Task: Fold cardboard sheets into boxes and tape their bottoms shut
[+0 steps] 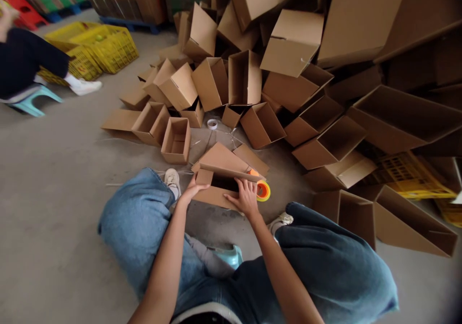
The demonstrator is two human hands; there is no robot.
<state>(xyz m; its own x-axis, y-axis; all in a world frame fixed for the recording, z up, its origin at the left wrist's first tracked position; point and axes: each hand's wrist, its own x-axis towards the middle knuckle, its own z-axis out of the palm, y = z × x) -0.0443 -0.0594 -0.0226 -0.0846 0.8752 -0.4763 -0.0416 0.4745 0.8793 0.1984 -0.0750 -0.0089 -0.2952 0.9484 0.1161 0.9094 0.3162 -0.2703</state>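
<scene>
A small brown cardboard box point(216, 196) lies on the concrete floor between my knees, its flaps partly raised. My left hand point(192, 189) grips the box's left end, fingers curled round the edge. My right hand point(246, 196) rests on the near flap on the right side, fingers spread and pressing down. A yellow and orange tape dispenser point(263, 190) sits just right of the box, touching or nearly touching it. I sit on a low teal stool point(231, 255), in blue jeans.
A large heap of open cardboard boxes point(288, 73) fills the floor ahead and to the right. A white tape roll point(212, 123) lies near them. Yellow crates point(97, 47) stand far left. Another person's legs point(32, 59) and stool are at the left edge.
</scene>
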